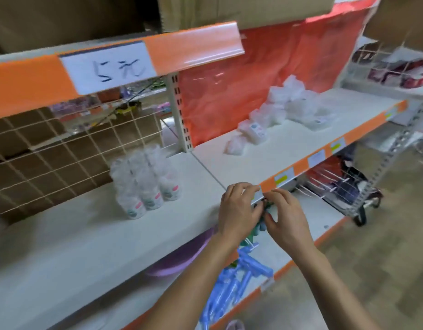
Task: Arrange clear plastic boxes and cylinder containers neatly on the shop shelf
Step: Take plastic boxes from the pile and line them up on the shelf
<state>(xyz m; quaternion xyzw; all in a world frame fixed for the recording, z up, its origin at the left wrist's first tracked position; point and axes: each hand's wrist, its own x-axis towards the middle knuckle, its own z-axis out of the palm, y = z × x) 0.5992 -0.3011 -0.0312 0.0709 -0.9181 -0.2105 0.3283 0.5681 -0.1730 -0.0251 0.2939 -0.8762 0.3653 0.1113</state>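
Note:
A cluster of clear cylinder containers with white labels stands on the white shelf, left of centre. Clear plastic boxes lie in a loose heap on the adjoining shelf section to the right, some tipped. My left hand and my right hand meet at the shelf's front edge. Both pinch the price label strip there, the left curled over its top, the right at its lower end. Neither hand touches a container. The image is blurred.
A wire grid panel backs the left section, a red plastic sheet the right. An orange price rail runs along the shelf front. Below it lie blue plastic items, a purple basin and wire hooks.

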